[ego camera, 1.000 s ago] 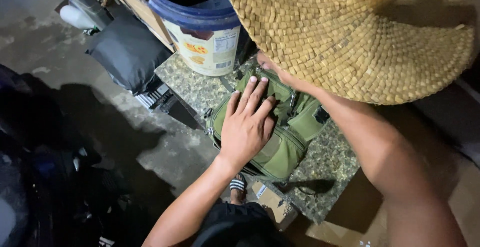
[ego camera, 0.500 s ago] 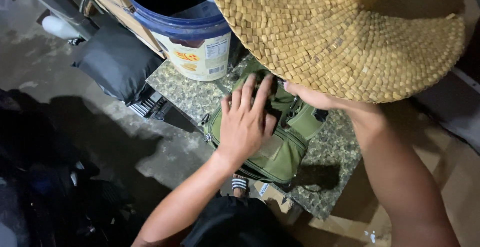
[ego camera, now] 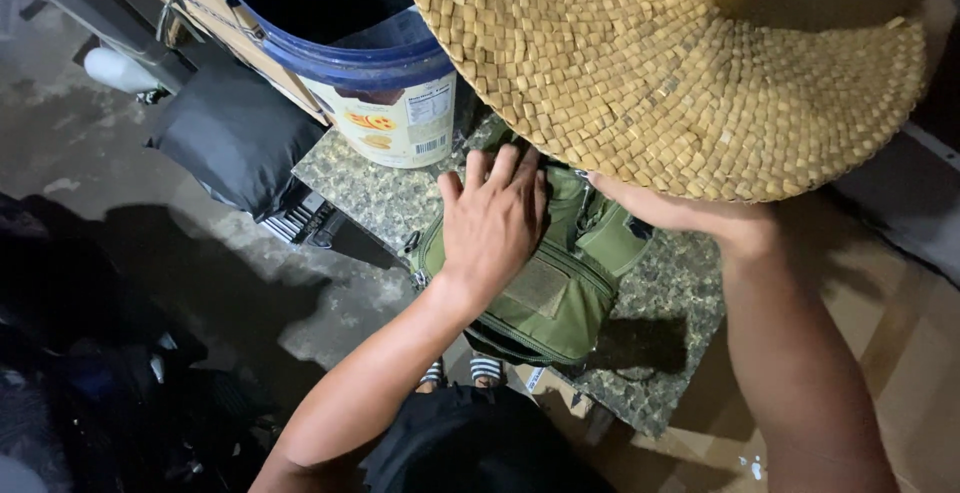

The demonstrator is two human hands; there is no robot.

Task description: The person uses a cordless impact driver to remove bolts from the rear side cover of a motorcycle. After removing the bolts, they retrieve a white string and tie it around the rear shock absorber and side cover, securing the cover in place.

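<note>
My left hand (ego camera: pixel 492 218) lies flat, fingers spread, on top of an olive-green zip pouch bag (ego camera: pixel 560 298). The bag sits on a speckled stone slab (ego camera: pixel 370 193). My right hand (ego camera: pixel 650 208) reaches in from the lower right and holds a big woven straw hat (ego camera: pixel 660 63) by its brim, just above the bag's far end. The hat hides most of that hand's fingers.
A blue-rimmed plastic bucket (ego camera: pixel 385 123) with a label stands on the slab behind the bag, partly under the hat. A black cushion (ego camera: pixel 235 138) and a white bottle (ego camera: pixel 115 68) lie on the concrete floor at left. Brown cardboard (ego camera: pixel 900 353) is at right.
The straw hat has moved left, further over the bucket, with my right hand under it. My left hand stays flat on the green bag.
</note>
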